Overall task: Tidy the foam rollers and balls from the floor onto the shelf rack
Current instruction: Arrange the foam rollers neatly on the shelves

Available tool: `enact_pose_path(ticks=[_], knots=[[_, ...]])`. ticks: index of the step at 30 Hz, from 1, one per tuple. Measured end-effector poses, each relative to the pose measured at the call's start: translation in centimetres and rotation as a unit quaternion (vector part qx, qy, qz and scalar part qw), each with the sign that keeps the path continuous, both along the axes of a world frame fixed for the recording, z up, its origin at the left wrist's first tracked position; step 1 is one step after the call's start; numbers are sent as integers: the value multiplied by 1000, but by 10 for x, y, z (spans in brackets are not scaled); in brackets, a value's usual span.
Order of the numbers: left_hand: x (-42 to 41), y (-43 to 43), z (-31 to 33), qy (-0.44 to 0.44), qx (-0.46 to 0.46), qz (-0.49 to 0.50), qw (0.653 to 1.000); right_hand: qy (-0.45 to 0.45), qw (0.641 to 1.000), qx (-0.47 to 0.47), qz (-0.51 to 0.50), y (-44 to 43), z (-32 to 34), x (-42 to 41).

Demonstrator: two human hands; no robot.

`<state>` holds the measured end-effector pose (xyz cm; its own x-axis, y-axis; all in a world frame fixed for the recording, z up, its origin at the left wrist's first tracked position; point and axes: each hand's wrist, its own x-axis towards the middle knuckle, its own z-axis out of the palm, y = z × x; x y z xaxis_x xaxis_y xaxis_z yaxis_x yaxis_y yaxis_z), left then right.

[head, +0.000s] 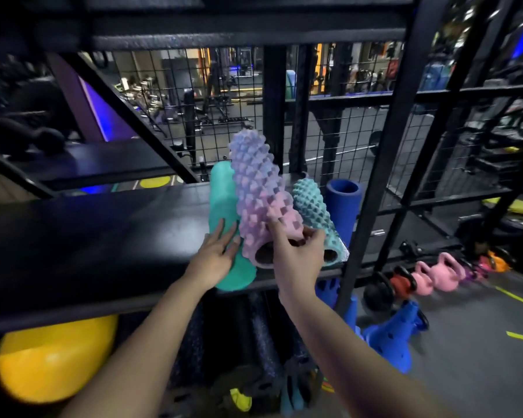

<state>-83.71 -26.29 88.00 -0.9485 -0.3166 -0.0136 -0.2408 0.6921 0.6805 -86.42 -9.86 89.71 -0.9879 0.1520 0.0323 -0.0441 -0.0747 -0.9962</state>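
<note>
A pink-and-purple spiky foam roller [258, 188] lies tilted on the black shelf [103, 233], its near end at the shelf's front edge. My right hand [296, 251] grips that near end, fingers curled round its rim. A smooth teal roller [224, 206] lies just left of it, and my left hand [216, 254] rests flat on it with straight fingers. A teal spiky roller [313, 212] lies right of the pink one. A blue roller [341, 203] stands upright at the shelf's right end.
A yellow ball [55, 360] and dark rollers [254, 327] sit on the level below. Black rack posts [387, 164] and wire mesh close the back and right. Blue cones [396, 339] and pink kettlebells [438, 273] stand on the floor at right.
</note>
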Motion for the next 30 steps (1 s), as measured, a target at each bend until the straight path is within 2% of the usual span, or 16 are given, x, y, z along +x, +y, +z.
enact_pose_path(ticks=[1,3,5,8,11,13,15,16,17,18,19,20,21,24,30], knots=[[4,4,11,6,84,2,996,10,1000,-4,2,-4,7,2],[12,4,32,81,309,61,946,29,999,-6,11,-12,20,4],[18,-14,53,138,412,82,897,71,997,24,23,-23,25,8],[29,-30,83,137,489,12,861,171,981,70,58,-45,27,31],[43,-48,97,137,514,35,846,309,929,155,131,-68,28,51],[54,-70,92,131,549,78,822,322,908,156,217,-76,31,50],[63,-90,88,137,537,137,821,268,915,149,262,-74,34,34],[65,-99,84,147,511,162,831,247,917,186,253,-70,33,20],[67,-106,81,158,490,180,838,234,901,289,226,-64,28,2],[69,-111,76,160,477,191,843,218,861,410,208,-57,18,-18],[70,-115,72,157,479,193,842,201,801,525,207,-50,8,-34],[69,-120,68,152,476,199,843,177,753,595,219,-45,-4,-44],[67,-123,65,141,468,204,848,153,728,626,235,-42,-17,-51],[56,-115,59,120,424,203,874,143,734,612,258,-39,-38,-57],[24,-78,40,99,332,167,923,130,752,594,255,-38,-30,-62]])
